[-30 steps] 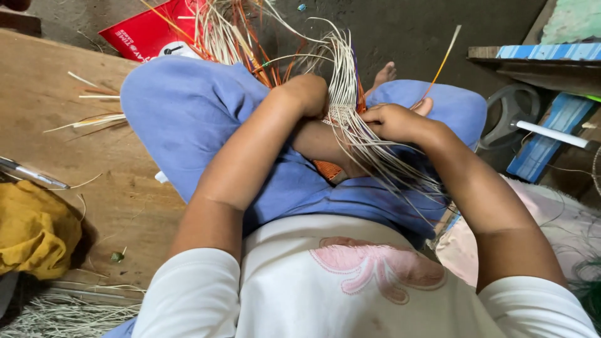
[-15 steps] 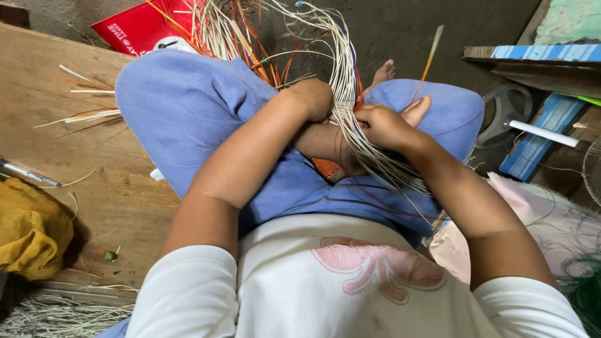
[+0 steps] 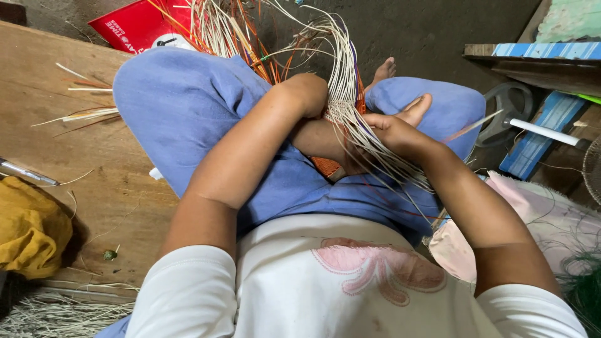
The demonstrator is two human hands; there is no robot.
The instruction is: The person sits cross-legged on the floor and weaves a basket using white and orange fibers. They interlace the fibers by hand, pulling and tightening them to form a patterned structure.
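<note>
I sit cross-legged in blue trousers with a half-woven piece of pale and orange strips between my knees. My left hand is curled over the top of the weave, its fingers hidden behind the wrist, gripping the strips. My right hand pinches a bundle of pale strips that trails down over my right thigh. An orange woven part shows under my left forearm. Loose strip ends fan upward above both hands.
A red printed packet lies at the top left. A yellow cloth and a metal tool rest on the wooden platform at left. Loose strips lie at the bottom left. A blue-striped board and white rod sit at right.
My left hand has shifted slightly right and up over the weave. The right hand has moved a little down along the pale strips. The view has tilted slightly.
</note>
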